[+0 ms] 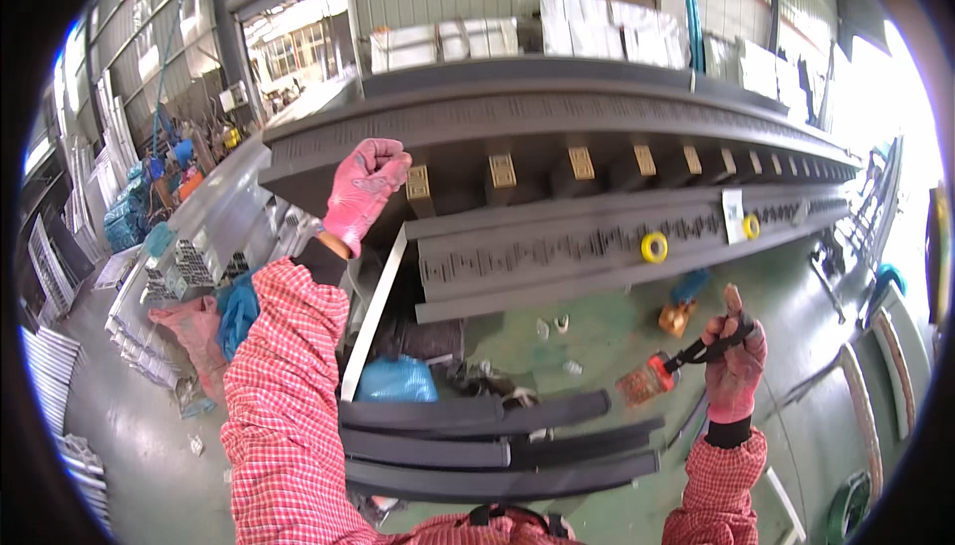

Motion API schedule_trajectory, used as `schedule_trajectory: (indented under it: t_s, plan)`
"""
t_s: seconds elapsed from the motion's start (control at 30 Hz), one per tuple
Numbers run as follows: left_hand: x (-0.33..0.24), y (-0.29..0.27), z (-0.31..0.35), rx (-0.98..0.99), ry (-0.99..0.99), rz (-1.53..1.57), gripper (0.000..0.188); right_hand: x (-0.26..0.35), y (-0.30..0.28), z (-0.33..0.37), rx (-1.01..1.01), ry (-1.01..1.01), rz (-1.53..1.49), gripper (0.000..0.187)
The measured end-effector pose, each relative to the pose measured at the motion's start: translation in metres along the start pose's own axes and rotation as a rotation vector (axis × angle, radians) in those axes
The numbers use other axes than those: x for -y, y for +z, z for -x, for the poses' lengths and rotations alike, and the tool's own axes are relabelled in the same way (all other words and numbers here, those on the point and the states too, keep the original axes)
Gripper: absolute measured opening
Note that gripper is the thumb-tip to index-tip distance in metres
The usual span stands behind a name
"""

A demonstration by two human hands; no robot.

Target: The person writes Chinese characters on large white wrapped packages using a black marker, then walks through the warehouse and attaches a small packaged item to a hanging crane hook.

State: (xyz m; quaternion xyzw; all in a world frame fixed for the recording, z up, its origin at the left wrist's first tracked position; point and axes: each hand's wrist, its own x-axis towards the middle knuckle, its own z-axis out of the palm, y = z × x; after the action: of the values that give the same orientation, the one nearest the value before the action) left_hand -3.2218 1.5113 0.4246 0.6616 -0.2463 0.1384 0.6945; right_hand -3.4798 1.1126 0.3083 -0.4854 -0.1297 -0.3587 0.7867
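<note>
My left hand (364, 193), in a pink glove, is raised at the left end of the long dark metal frame (557, 112). Its fingers are curled together, and whatever may be in them is too small to make out. Just right of it is the tan-patterned end of a short dark post (418, 187), one of a row along the frame. Lower right, my gloved right hand (734, 366) is wrapped round the black handle of a mallet-like tool (647, 380) with a translucent orange-red head. That head points left, above the green floor.
Slotted dark profiles (617, 242) lie in front of the frame, with a yellow tape roll (654, 248) on them. Dark bars (497, 451) are stacked near me. A white strip (374, 311) slants at left. Blue plastic (396, 380) and silver profiles (224, 207) lie nearby.
</note>
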Motion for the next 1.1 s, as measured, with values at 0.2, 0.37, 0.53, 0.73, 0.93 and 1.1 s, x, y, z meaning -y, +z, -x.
schedule_trajectory:
  t_s: [0.2,0.37,0.53,0.73,0.93,1.1]
  plan:
    - [-0.027,0.029,-0.058,0.020,0.155,-0.023,0.038,-0.003,-0.010,-0.045,0.100,-0.047,-0.105,0.027]
    - [-0.062,0.046,-0.115,-0.070,0.422,-0.088,0.058,0.003,-0.009,-0.082,0.096,-0.078,0.011,0.027]
    - [-0.117,0.040,-0.184,-0.496,0.724,-0.827,0.079,0.021,0.004,-0.123,0.097,-0.131,0.041,0.031]
    - [-0.200,0.047,-0.228,-0.508,0.716,-0.733,0.080,0.055,0.026,-0.165,0.060,-0.188,0.137,0.035]
    - [-0.268,0.052,-0.238,-0.621,0.734,-0.869,0.087,0.068,0.038,-0.199,0.054,-0.247,0.133,0.029]
    - [-0.330,0.040,-0.265,-0.697,0.851,-0.740,0.086,0.086,0.062,-0.206,0.077,-0.164,0.128,0.041]
